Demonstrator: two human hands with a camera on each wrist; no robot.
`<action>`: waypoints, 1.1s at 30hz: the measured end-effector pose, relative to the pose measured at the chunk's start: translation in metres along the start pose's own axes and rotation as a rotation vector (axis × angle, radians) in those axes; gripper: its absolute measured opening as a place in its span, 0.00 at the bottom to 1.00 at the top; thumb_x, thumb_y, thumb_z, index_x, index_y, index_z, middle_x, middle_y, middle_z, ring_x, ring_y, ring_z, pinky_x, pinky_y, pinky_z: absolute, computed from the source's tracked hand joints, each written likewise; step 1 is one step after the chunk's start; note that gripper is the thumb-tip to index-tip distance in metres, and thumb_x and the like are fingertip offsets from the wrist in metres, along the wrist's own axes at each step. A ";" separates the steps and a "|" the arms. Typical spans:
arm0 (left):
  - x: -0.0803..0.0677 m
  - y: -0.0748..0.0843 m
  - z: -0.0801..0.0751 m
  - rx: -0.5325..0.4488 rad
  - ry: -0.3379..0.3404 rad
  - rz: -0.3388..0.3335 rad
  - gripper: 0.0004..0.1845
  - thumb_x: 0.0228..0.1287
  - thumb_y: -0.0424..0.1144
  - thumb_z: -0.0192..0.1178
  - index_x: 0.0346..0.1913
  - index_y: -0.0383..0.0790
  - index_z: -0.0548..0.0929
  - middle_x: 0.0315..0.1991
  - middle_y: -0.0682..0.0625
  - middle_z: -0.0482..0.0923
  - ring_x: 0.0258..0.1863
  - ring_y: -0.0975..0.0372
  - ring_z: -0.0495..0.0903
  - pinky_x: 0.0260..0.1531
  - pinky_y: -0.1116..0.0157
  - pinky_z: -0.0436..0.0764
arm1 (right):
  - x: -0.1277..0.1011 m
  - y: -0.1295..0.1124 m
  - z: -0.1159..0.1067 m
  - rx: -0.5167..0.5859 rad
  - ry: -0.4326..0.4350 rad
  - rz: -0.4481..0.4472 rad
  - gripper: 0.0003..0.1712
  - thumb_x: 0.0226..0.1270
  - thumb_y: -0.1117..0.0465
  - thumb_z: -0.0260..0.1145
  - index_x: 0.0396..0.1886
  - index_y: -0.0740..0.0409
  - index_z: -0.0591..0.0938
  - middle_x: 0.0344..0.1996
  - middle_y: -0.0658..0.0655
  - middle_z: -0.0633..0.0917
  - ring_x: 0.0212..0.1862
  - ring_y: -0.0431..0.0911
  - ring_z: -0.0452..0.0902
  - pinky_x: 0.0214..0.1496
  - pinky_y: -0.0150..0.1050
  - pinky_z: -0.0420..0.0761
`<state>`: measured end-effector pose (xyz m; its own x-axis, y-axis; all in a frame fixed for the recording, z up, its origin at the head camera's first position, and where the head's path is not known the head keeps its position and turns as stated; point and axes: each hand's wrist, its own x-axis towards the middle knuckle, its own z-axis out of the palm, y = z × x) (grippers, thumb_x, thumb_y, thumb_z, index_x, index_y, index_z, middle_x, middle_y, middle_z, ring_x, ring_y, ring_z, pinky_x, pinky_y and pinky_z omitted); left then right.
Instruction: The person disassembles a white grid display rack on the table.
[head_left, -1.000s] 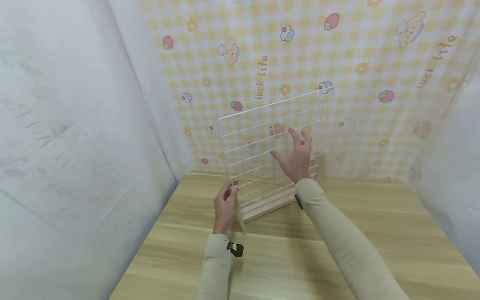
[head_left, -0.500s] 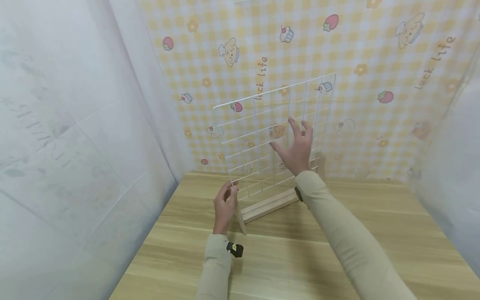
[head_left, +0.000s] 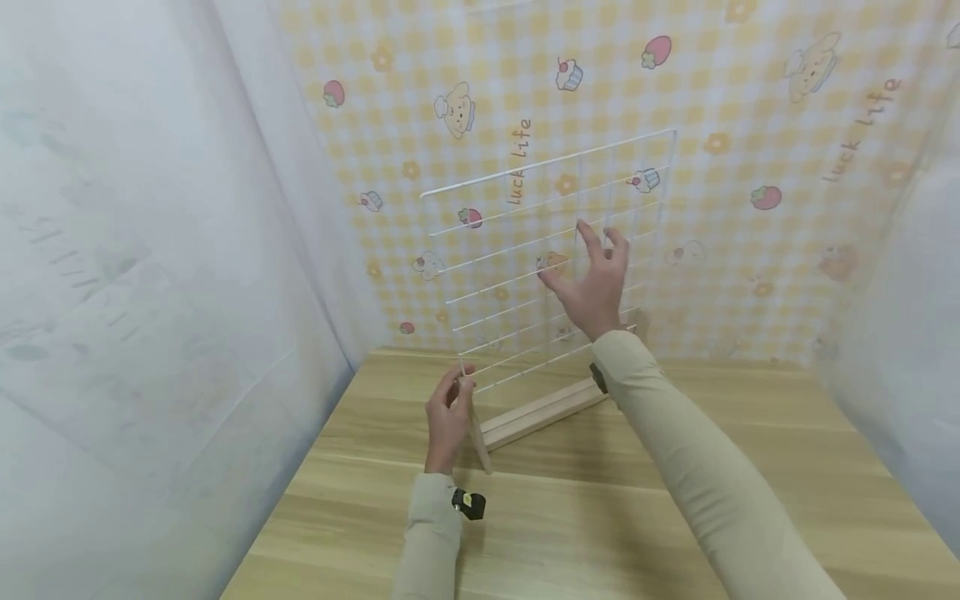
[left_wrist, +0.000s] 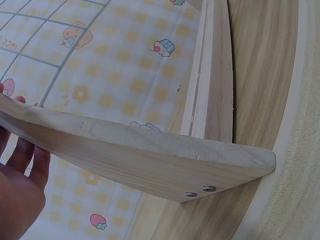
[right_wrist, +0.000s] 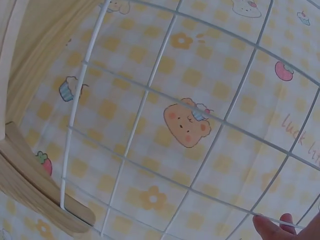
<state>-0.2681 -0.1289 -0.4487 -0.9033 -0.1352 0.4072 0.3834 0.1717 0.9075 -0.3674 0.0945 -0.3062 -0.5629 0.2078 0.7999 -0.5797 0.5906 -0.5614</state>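
Observation:
A white wire grid panel (head_left: 547, 162) stands upright, its lower edge raised above the crossbar (head_left: 543, 416) of a light wooden stand. My right hand (head_left: 596, 287) holds the panel's wires with thumb and fingers near its middle. My left hand (head_left: 447, 412) grips the upper part of the stand's left side board (head_left: 481, 446). In the left wrist view, two screws (left_wrist: 209, 189) show low on that board (left_wrist: 135, 155), and my left fingers (left_wrist: 37, 170) curl round its upper end. The right wrist view has a panel corner by the slotted far side board (right_wrist: 50, 187).
The stand rests on a wood-grain table (head_left: 600, 517). Behind it hangs a yellow checked cloth (head_left: 720, 100) with cartoon prints. A whitish sheet (head_left: 165, 250) closes off the left side, and a pale sheet (head_left: 900, 333) hangs at the right.
My right hand has moved up with the wire grid panel, and the gap between its lower edge and the crossbar has widened. My left hand stays on the side board.

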 end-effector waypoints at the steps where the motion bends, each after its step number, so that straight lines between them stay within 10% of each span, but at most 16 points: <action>1: 0.000 0.000 -0.001 0.005 0.004 0.003 0.13 0.69 0.40 0.51 0.53 0.48 0.77 0.55 0.49 0.77 0.49 0.58 0.80 0.54 0.54 0.76 | 0.001 -0.003 0.000 0.000 -0.004 -0.003 0.47 0.37 0.48 0.79 0.62 0.45 0.71 0.63 0.65 0.61 0.62 0.55 0.60 0.52 0.44 0.68; 16: 0.000 0.003 -0.002 0.027 0.017 0.003 0.14 0.68 0.39 0.51 0.54 0.46 0.77 0.50 0.49 0.79 0.46 0.59 0.80 0.56 0.56 0.75 | 0.033 -0.024 -0.024 -0.044 0.017 -0.048 0.48 0.37 0.50 0.79 0.63 0.46 0.70 0.63 0.64 0.61 0.65 0.53 0.58 0.56 0.40 0.66; 33: 0.005 -0.022 -0.022 0.101 -0.125 0.034 0.15 0.64 0.43 0.56 0.53 0.57 0.78 0.48 0.54 0.79 0.41 0.59 0.82 0.43 0.71 0.79 | 0.023 0.032 -0.082 -0.193 -0.065 -0.011 0.48 0.37 0.48 0.79 0.63 0.50 0.71 0.62 0.69 0.62 0.64 0.59 0.58 0.57 0.53 0.69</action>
<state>-0.2769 -0.1544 -0.4649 -0.9096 -0.0060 0.4155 0.3983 0.2718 0.8761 -0.3505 0.1819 -0.2884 -0.5975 0.1532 0.7871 -0.4658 0.7327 -0.4961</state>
